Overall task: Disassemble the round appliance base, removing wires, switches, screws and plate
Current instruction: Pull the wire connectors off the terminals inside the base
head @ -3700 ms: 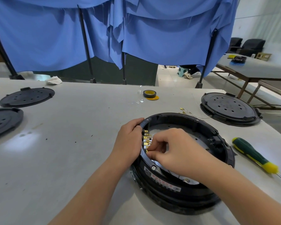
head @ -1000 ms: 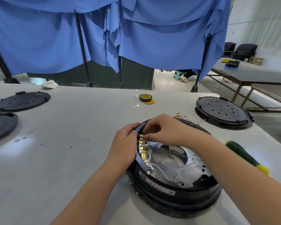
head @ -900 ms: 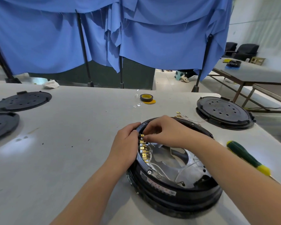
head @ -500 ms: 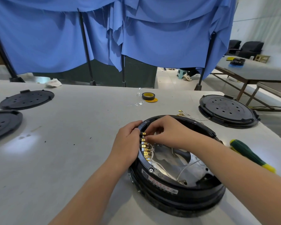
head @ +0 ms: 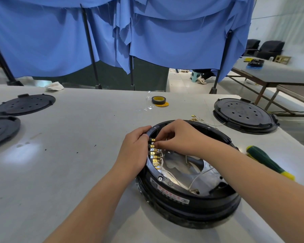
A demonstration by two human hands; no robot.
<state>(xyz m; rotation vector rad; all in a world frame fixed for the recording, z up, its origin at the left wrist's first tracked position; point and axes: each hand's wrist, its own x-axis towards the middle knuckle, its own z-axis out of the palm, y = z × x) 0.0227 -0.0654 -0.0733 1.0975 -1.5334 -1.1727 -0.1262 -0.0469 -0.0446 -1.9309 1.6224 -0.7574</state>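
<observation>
The round appliance base [head: 188, 193] lies on the grey table [head: 77, 155] in front of the person, its open side up, and it has kept its place over the last seconds. What has changed is the right hand [head: 181, 139]: a few seconds ago it was deep inside the ring, pinching low at the terminals, and now it has come up to the far end of the row of brass terminals [head: 154, 153], where its fingertips [head: 159, 143] are pinched on one of the top connectors. The left hand [head: 135, 151] still clasps the outer rim just left of that pinch, bracing the base. I judge that the wire removal goes connector by connector (several thin white wires [head: 198, 178] are still inside, on the silver plate [head: 175, 172]). To the right of the pinch, well apart, lies the green screwdriver [head: 267, 160], untouched; beyond it some loose wires [head: 198, 118] lie beside another black base [head: 244, 116]. Farther behind is a tape roll [head: 158, 100]; far to the left are two black covers [head: 25, 104]. Nothing blocks the hands, but the terminals stand close together and the rim wall crowds the fingers.
</observation>
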